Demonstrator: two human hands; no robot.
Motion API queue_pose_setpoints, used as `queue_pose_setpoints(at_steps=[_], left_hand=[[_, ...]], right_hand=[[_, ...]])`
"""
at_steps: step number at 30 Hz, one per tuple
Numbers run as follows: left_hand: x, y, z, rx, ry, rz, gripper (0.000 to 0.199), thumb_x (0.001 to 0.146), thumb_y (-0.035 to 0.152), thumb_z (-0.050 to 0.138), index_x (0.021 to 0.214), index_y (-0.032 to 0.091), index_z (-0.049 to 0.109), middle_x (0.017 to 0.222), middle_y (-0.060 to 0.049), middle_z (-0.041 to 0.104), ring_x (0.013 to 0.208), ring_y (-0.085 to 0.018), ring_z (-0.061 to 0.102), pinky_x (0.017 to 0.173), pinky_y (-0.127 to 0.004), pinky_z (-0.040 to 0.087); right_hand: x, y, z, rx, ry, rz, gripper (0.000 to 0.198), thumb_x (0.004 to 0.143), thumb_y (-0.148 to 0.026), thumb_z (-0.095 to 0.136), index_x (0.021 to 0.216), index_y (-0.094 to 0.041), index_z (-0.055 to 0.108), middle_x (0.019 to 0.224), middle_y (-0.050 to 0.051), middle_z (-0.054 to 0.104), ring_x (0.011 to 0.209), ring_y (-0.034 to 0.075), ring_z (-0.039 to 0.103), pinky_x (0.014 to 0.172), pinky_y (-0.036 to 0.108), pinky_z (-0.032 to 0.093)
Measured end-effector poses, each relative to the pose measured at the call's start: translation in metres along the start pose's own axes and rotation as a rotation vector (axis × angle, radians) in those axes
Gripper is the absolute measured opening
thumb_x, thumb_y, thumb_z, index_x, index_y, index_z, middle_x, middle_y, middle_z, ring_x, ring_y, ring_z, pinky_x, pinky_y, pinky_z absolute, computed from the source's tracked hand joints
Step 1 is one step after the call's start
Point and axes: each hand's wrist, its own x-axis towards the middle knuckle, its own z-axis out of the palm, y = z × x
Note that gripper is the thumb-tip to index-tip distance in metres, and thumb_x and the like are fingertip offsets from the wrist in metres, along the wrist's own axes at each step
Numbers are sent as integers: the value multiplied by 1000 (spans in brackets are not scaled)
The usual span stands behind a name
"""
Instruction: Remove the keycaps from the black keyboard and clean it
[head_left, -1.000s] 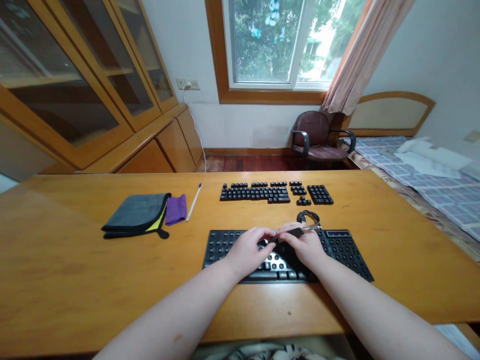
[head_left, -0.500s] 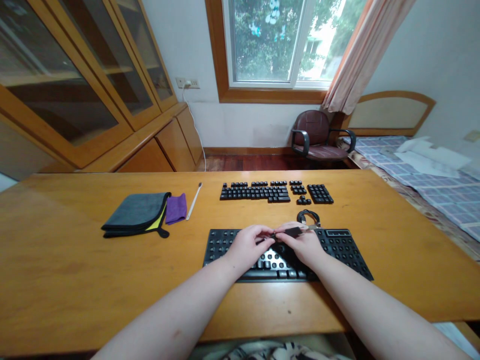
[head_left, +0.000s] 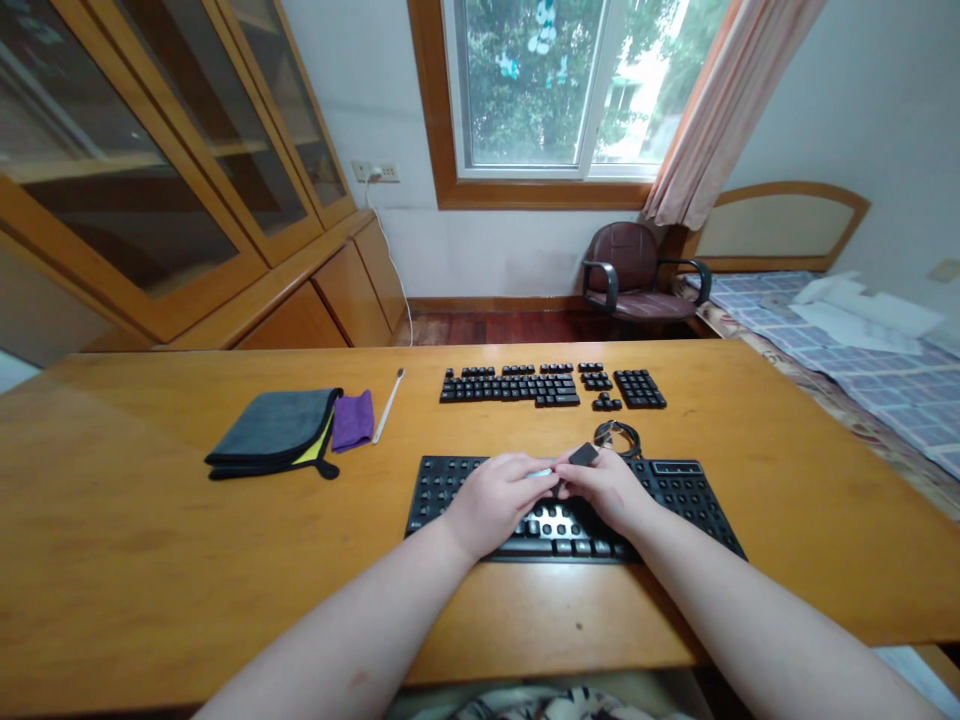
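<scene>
Right hand [head_left: 606,488] holds a dark, seemingly flat piece [head_left: 584,455] above the keyboard [head_left: 686,500]

Bare forearms [head_left: 390,610] flank pale clothing [head_left: 555,706] with a dark pattern.

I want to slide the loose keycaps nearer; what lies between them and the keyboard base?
In the head view, a coiled black cable lies between the loose keycaps and the keyboard base, toward the right; left of it is bare desk.

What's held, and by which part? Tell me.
The right hand holds a small dark object, one end jutting clear; the gripped part is hidden. What the left hand holds cannot be told.
</scene>
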Motion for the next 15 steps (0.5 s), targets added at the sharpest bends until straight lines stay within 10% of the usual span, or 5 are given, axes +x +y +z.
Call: queue_pose_setpoints(at_steps=[10,15], left_hand=[[18,19,-22,135,-4,232,18,88,22,50,99,20,64,98,0,70,85,-12,64,78,-24,52],[50,-20,-26,187,-53,-14,18,86,25,51,93,21,67,93,-2,71,87,-15,64,81,-27,50]], right_hand=[[-3,-6,-3,60,16,-34,27,60,-33,79,74,-14,65,58,0,63,50,11,57,53,25,49],[0,-13,-9,130,198,-119,31,61,-36,78,76,-14,62,62,0,61,51,10,54,52,24,46]])
